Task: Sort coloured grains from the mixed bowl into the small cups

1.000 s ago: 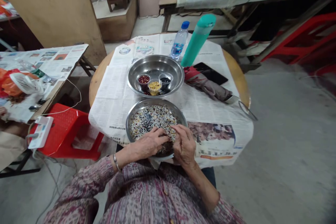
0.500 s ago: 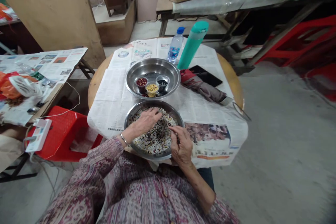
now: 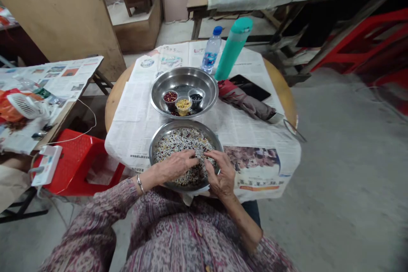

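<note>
A steel bowl (image 3: 153, 159) close to my body holds a mix of white, dark, yellow and reddish grains or beans (image 3: 183, 139). My left hand (image 3: 178, 165) reaches over it from the left, fingers stretched toward the right and touching the mix; nothing is seen in them. At the bowl's right side my right hand (image 3: 222, 174) is open, thumb apart from the forefinger, fingertips over the mix. Beyond stands a second steel bowl (image 3: 207, 83) with three small clear cups: red beans (image 3: 170, 97), yellow grains (image 3: 183, 106) and black beans (image 3: 195, 97). Loose dark beans lie beneath the cups.
A water bottle (image 3: 211, 51), a teal bottle (image 3: 233, 49), a folded umbrella (image 3: 247, 103) and a black phone or tablet (image 3: 250, 87) stand or lie on the newspaper-covered round table (image 3: 127, 123). Left are a red stool (image 3: 75, 165) and a power strip (image 3: 47, 165).
My left hand has moved toward me, from the upper part of the mix to its middle. My right hand's thumb and forefinger, close together before, have parted. The view has shifted slightly.
</note>
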A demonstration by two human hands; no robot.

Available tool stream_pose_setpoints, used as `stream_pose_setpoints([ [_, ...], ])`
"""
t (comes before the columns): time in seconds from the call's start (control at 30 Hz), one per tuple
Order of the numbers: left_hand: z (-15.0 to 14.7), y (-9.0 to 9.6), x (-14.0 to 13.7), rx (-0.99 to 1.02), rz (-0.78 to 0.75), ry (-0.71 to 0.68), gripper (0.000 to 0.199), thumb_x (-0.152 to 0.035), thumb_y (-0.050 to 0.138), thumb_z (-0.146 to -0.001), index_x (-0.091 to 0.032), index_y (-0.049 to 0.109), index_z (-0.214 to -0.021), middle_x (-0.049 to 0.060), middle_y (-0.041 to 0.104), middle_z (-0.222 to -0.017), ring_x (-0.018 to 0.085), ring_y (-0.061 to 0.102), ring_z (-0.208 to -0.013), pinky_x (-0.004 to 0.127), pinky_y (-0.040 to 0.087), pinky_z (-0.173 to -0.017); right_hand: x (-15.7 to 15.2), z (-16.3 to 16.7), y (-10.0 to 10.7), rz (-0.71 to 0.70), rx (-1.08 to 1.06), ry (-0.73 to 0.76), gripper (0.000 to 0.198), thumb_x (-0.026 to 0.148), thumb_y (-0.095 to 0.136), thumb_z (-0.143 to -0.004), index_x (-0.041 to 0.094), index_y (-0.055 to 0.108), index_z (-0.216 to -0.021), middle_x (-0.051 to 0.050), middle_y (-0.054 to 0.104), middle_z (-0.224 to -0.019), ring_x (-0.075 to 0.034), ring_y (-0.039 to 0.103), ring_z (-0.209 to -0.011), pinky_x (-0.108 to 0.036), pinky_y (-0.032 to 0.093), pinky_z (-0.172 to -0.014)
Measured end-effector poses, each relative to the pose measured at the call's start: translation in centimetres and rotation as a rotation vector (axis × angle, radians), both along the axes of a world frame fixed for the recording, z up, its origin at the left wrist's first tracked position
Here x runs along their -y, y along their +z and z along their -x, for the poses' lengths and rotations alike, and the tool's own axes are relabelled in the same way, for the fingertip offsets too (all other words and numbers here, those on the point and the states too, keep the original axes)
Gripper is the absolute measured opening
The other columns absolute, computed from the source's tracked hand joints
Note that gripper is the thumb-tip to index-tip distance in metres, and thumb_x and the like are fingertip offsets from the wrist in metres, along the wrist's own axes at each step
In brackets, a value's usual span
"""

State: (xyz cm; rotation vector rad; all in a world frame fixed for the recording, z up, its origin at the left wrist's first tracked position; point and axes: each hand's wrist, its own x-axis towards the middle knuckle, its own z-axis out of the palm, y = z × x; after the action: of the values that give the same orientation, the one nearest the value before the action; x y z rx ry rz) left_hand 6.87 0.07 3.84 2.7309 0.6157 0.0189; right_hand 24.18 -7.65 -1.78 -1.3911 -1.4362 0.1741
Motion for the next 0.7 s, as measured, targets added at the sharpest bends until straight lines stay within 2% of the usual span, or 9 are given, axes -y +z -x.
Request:
stream_pose_setpoints([
  [0.07, -0.7, -0.2, -1.1, 0.078, 0.002, 0.082, 0.028, -0.005, 0.044, -0.094, -0.017, 0.062, -0.111, 0.008, 0.059, -0.106, 0.019, 0.062, -0.094, 0.031, 0.054, -0.081, 0.0, 0.0, 0.2, -0.015, -0.005, 0.000, 0.017, 0.024, 0.055, -0.091, 0.024, 0.066, -0.105, -0.008, 0.067, -0.103, -0.022, 0.065, -0.098, -0.042, 0.053, -0.090],
  [0.13, -1.0, -0.1, -1.8, 0.178, -0.010, 0.118, 0.027, -0.009, 0.044, -0.097, -0.018, 0.061, -0.116, 0.009, 0.060, -0.114, 0.020, 0.061, -0.105, 0.034, 0.053, -0.090, 0.1, 0.1, 0.4, -0.027, -0.009, -0.004, 0.019, 0.024, 0.054, -0.092, 0.023, 0.065, -0.107, -0.008, 0.066, -0.105, -0.022, 0.064, -0.100, -0.042, 0.053, -0.090],
  [0.2, -1.0, 0.1, -1.9, 0.239, -0.042, 0.055, 0.023, -0.022, 0.053, -0.097, -0.017, 0.061, -0.118, 0.011, 0.057, -0.127, 0.024, 0.055, -0.118, 0.040, 0.049, -0.100, 0.2, 0.1, 0.4, -0.022, -0.008, -0.011, 0.020, 0.024, 0.052, -0.093, 0.023, 0.064, -0.109, -0.009, 0.065, -0.107, -0.023, 0.063, -0.102, -0.043, 0.053, -0.091],
  [0.3, -1.1, -0.2, -1.3, 0.195, -0.090, -0.102, 0.041, -0.043, 0.067, -0.088, -0.018, 0.061, -0.120, 0.014, 0.053, -0.139, 0.032, 0.045, -0.132, 0.050, 0.042, -0.107, 0.2, 0.1, 0.4, 0.001, -0.008, -0.022, 0.024, 0.025, 0.048, -0.094, 0.024, 0.062, -0.114, -0.009, 0.064, -0.110, -0.024, 0.062, -0.106, -0.045, 0.052, -0.093],
  [0.37, -1.6, -0.7, -0.9, 0.149, -0.118, -0.165, 0.045, -0.045, 0.067, -0.087, -0.020, 0.060, -0.124, 0.012, 0.053, -0.140, 0.032, 0.041, -0.136, 0.052, 0.035, -0.113, 0.3, 0.1, 0.3, -0.004, -0.017, -0.012, 0.027, 0.025, 0.047, -0.094, 0.024, 0.061, -0.117, -0.010, 0.063, -0.113, -0.024, 0.060, -0.109, -0.045, 0.050, -0.095],
  [0.43, -2.5, -1.2, -0.8, 0.132, -0.160, -0.182, 0.038, -0.040, 0.062, -0.091, -0.019, 0.061, -0.123, 0.011, 0.055, -0.138, 0.030, 0.042, -0.135, 0.051, 0.030, -0.116, 0.3, 0.1, 0.2, -0.023, -0.023, 0.004, 0.028, 0.024, 0.047, -0.095, 0.024, 0.061, -0.119, -0.010, 0.062, -0.116, -0.024, 0.059, -0.111, -0.045, 0.049, -0.096],
  [0.5, -3.4, -1.5, -1.1, 0.114, -0.199, -0.175, 0.028, -0.033, 0.057, -0.094, -0.016, 0.064, -0.116, 0.012, 0.059, -0.129, 0.029, 0.048, -0.128, 0.049, 0.034, -0.113, 0.2, 0.1, 0.2, -0.034, -0.022, 0.005, 0.029, 0.023, 0.047, -0.095, 0.023, 0.061, -0.120, -0.011, 0.062, -0.116, -0.025, 0.059, -0.111, -0.045, 0.050, -0.096],
  [0.6, -3.8, -1.0, -2.1, 0.035, -0.222, -0.130, 0.019, -0.024, 0.052, -0.097, -0.014, 0.065, -0.104, 0.012, 0.062, -0.112, 0.027, 0.055, -0.111, 0.042, 0.046, -0.096, 0.1, 0.2, 0.3, -0.032, -0.009, -0.017, 0.028, 0.022, 0.047, -0.095, 0.023, 0.062, -0.118, -0.010, 0.062, -0.112, -0.024, 0.060, -0.107, -0.044, 0.051, -0.093],
  [0.7, -2.4, 0.2, -3.0, -0.050, -0.218, 0.047, 0.019, -0.013, 0.046, -0.097, -0.015, 0.063, -0.105, 0.010, 0.061, -0.108, 0.023, 0.057, -0.104, 0.036, 0.049, -0.089, 0.0, 0.2, 0.3, -0.053, -0.014, -0.020, 0.027, 0.020, 0.048, -0.094, 0.023, 0.063, -0.116, -0.008, 0.064, -0.110, -0.022, 0.061, -0.104, -0.042, 0.052, -0.092],
])
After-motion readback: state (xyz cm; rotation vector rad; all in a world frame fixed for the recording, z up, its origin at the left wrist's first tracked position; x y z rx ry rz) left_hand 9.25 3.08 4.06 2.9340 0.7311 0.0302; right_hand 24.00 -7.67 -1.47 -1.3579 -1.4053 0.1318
